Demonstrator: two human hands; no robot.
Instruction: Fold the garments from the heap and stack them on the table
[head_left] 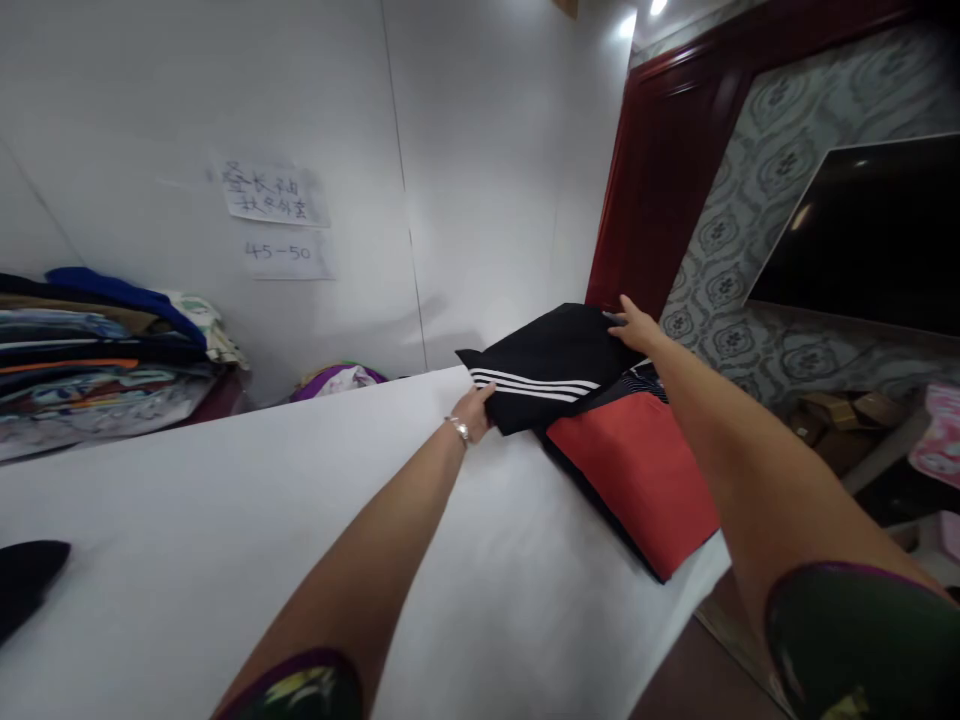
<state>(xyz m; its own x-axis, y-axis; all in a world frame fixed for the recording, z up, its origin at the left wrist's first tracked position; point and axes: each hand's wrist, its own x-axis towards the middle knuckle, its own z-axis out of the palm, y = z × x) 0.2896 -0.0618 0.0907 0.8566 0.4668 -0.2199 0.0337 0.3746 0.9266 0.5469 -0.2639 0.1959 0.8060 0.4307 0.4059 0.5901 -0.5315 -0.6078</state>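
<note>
A folded black garment with white stripes [540,340] lies at the far right of the white table, partly over a folded red and black garment [637,465]. My left hand [478,412] is closed on the near left corner of the black garment, beside the stripes. At its far right edge is my right hand [636,328], with its fingers apart and touching or close to the cloth. Between the two garments, a dark striped piece of cloth [646,380] shows near my right wrist.
A tall pile of folded clothes [97,350] stands beyond the white table [300,520] at left. A purple and white bundle [337,381] sits behind the far edge. Dark cloth [30,580] lies at the left. Cardboard boxes [832,420] stand at right, below a wall screen [870,240].
</note>
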